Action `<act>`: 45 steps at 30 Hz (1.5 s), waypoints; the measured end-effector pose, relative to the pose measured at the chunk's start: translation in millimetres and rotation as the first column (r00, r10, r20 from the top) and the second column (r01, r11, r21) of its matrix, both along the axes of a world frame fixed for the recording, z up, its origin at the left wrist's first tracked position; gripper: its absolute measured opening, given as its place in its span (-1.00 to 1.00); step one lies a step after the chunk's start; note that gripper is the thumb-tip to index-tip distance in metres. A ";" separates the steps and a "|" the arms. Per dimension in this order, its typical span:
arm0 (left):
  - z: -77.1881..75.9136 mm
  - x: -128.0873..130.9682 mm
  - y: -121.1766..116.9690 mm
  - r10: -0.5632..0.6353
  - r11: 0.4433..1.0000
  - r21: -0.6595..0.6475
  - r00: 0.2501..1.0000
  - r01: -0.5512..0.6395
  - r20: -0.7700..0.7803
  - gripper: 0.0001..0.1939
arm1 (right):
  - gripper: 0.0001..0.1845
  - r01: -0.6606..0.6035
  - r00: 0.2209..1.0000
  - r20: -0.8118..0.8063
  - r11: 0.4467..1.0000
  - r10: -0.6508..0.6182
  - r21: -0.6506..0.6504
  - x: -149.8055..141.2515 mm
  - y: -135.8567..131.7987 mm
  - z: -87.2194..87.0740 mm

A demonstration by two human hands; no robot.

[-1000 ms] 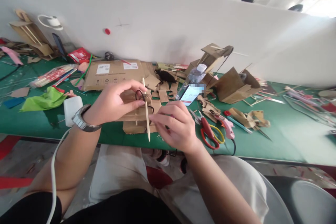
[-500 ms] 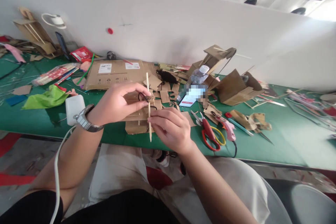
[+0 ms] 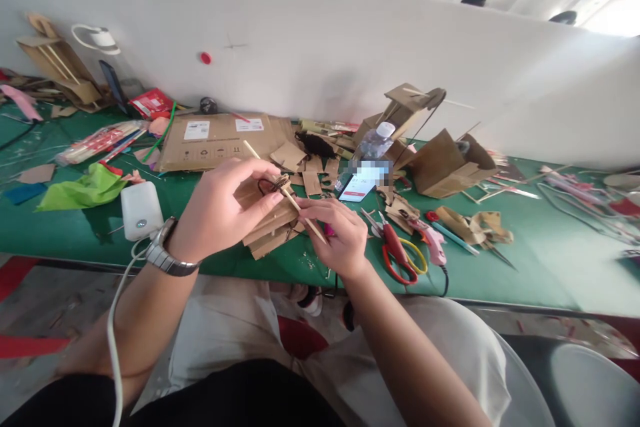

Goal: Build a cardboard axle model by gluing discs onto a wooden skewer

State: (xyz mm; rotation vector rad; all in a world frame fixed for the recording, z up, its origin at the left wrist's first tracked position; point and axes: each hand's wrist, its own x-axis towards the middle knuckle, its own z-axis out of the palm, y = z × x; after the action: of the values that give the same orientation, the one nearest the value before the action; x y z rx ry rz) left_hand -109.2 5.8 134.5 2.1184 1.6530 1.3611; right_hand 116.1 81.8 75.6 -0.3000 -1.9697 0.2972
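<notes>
Left hand (image 3: 215, 217), wearing a metal-banded watch (image 3: 167, 255): thumb and forefinger closed on a cardboard piece (image 3: 267, 223), front and centre; exact fingertip contact hard to see, and whether the piece rests on the table cannot be told. Black cord (image 3: 264, 181): looped beside the fingertips, partly hidden. Wooden stick (image 3: 291, 199): aslant between the hands, crossed by the left forefinger. Right hand (image 3: 345, 237): fingers bent, gripping the stick's near part; magenta patch (image 3: 329, 230) beside them, too small to identify. Phone (image 3: 357, 190): screen partly blurred.

Surroundings: cardboard model (image 3: 63, 73), far left; plastic-wrapped bundle (image 3: 103, 140); crumpled green sheet (image 3: 83, 190); white device (image 3: 141, 210) with cable, near the watch; flat carton (image 3: 210, 143), printed and labelled, its near edge partly covered by the left hand; cardboard scraps (image 3: 313, 181), behind the hands; clear bottle (image 3: 375, 143), behind the phone; red-handled cutters (image 3: 397, 253), right of the right hand; pink glue gun (image 3: 435, 243); open cardboard box (image 3: 445, 163).

Surface: green tabletop (image 3: 550, 247), small pale debris below the hands. Room: white partition (image 3: 300, 40) behind; grey stool (image 3: 595, 380) at lower right, cut off.
</notes>
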 end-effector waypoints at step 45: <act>-18.6 1.5 -18.8 0.168 0.974 0.169 0.983 -0.154 -0.075 -0.34 | -0.77 0.054 0.992 -0.104 0.983 -0.074 -0.177 -5.1 -7.0 10.4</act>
State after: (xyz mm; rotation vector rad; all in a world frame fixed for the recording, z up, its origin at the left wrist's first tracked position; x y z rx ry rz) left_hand -107.7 -13.0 115.9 2.2038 1.8434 1.5172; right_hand 110.9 74.8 86.0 -0.4497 -1.8244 0.4365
